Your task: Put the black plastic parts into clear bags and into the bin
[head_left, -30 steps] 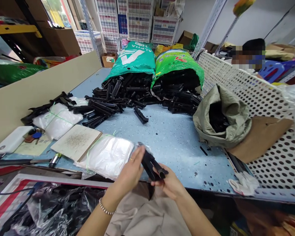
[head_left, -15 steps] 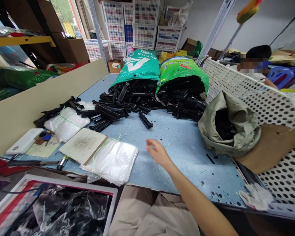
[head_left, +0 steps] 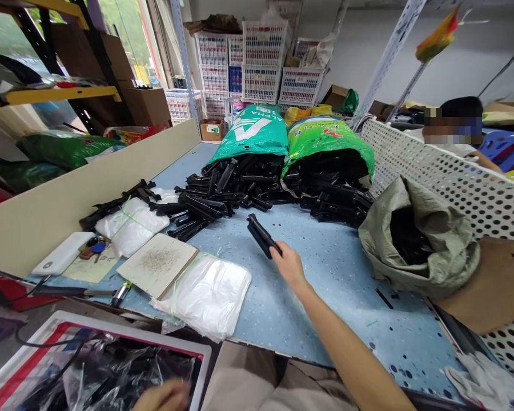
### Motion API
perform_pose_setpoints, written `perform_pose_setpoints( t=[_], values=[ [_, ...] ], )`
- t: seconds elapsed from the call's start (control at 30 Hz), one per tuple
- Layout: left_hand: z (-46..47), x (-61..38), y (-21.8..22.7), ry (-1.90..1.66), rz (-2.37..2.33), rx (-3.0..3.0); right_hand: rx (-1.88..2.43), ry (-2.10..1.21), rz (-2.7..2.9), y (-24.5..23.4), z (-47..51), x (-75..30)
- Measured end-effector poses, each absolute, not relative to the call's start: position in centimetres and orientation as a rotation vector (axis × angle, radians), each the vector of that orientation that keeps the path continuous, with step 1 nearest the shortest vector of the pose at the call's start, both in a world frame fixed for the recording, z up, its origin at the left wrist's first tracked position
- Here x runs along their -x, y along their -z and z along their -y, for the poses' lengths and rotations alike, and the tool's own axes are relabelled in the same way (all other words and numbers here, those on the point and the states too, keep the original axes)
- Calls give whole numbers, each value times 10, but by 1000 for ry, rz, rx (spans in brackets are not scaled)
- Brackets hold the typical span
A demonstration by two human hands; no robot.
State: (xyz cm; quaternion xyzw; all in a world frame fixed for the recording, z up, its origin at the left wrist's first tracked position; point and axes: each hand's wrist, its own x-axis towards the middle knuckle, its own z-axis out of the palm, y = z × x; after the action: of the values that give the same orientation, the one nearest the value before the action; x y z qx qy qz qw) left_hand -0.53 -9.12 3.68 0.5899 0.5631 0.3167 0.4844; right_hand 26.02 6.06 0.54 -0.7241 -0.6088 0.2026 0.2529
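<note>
Head cam: R hand (head_left: 289, 265) has its fingers closed round the near end of a blk plastic part (head_left: 259, 233) approx mid-tabletop (head_left: 325, 268), btwn the front edge and the heap of blk parts (head_left: 205, 205) twd the back — can't tell if it's touching the surface. L hand (head_left: 165, 395) is blurred below the front edge, over the white-rimmed crate (head_left: 206, 359) w/ bagged blk pcs — finger state can't be told; stack of clear bags (head_left: 214, 291) sits at the tabletop's front edge, left of the part.
</note>
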Motion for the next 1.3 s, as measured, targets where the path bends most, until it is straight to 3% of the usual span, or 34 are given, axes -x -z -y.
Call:
perform_pose_setpoints(
  t=[0.13,0.23,0.3,0.47,0.67,0.73,0.87,1.0,1.1,1.3],
  values=[
    [41,-63,-15,-991,-1169,-1206,1466,-513,1765,2,33,-245],
    [13,-110,-18,-1078,-1050,-995,1201,-687,1813,-7,71,-259],
    [10,-128,-26,-967,-1007,-975,1248,-730,1675,-17,72,-280],
    [35,-144,-33,-713,-899,-1134,1521,-422,1627,-32,29,-311],
    [26,-148,-21,-918,-1106,-1276,1472,-959,1423,-12,26,-289],
    [15,-144,-22,-922,-1177,-1219,1419,-861,1675,-5,48,-287],
    [-6,-143,-16,-804,-1121,-1154,1378,-362,2200,2,73,-294],
    [-12,-152,8,-636,-1294,-1437,1578,-377,2319,-16,15,-321],
    [-5,-160,22,-373,-1483,-1752,2102,-264,1951,-45,-68,-363],
    [6,-162,28,-249,-1516,-1852,2395,-50,1442,-80,-168,-438]
  ],
)
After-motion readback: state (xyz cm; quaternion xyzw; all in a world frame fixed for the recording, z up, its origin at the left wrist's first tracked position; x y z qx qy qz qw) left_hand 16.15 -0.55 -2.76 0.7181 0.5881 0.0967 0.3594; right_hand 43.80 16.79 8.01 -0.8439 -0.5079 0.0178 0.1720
